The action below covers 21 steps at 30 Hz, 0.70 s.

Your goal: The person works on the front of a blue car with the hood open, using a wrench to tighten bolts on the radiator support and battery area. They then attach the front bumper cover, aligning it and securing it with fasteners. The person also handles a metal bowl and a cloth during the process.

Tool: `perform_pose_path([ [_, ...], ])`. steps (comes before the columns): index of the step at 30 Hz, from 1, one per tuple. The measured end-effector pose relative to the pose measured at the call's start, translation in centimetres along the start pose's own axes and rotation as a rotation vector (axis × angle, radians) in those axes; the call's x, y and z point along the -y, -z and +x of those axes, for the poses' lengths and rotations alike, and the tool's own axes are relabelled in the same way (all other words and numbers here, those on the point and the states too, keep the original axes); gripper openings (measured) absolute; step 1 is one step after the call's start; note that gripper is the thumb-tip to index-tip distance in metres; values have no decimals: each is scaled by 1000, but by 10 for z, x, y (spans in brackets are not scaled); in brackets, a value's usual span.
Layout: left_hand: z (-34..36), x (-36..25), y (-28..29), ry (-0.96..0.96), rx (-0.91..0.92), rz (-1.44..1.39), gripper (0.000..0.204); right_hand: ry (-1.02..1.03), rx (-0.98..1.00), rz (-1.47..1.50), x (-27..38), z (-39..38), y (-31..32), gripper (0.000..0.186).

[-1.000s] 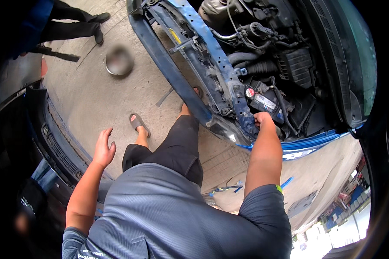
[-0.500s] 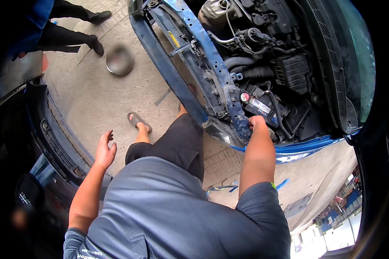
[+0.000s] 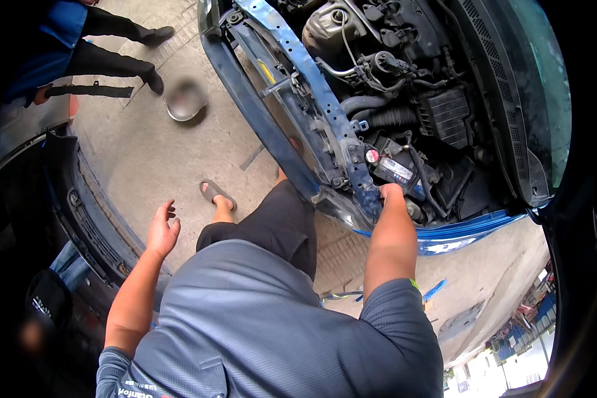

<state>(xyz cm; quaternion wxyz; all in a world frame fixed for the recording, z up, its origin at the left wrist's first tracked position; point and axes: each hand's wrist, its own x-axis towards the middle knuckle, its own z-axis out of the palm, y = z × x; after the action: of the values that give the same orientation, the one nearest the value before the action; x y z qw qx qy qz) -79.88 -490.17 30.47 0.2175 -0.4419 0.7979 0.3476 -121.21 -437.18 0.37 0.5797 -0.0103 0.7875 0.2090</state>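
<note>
My left hand hangs in the air beside my shorts, its fingers loosely curved and apart, holding nothing. My right hand reaches into the front corner of a blue car's engine bay, fingers curled down at the perforated blue front crossmember, just below the battery and beside a black hose. What those fingertips grip, if anything, is hidden. The bare bumper beam runs along the car's front, outside the crossmember.
Two dark-trousered legs and a blue garment of another person show at upper left, near a round metal bowl. A detached dark bumper lies on my left, with another person beyond. A black air box sits in the engine bay.
My right hand has moved slightly leftward along the front corner of the bay. My left hand has shifted little. The other person's legs at upper left have moved slightly down and right.
</note>
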Motion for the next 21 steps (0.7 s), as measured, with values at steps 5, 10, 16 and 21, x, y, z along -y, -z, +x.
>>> perform_pose_path([
  [5, 17, -42, -25, -192, 137, 175, 44, 123, 63, -35, 0, -14, 12, 57],
  [10, 64, -175, -93, -857, 431, 322, 42, -32, -80, 221, -3, -22, -1, 69],
  [16, 96, -313, -247, -1474, 411, 248, 39, 226, -373, 317, -13, -16, -36, 54],
  [21, 110, -358, -338, -1316, 370, 612, 29, 258, -446, 644, -12, -44, -34, 36],
])
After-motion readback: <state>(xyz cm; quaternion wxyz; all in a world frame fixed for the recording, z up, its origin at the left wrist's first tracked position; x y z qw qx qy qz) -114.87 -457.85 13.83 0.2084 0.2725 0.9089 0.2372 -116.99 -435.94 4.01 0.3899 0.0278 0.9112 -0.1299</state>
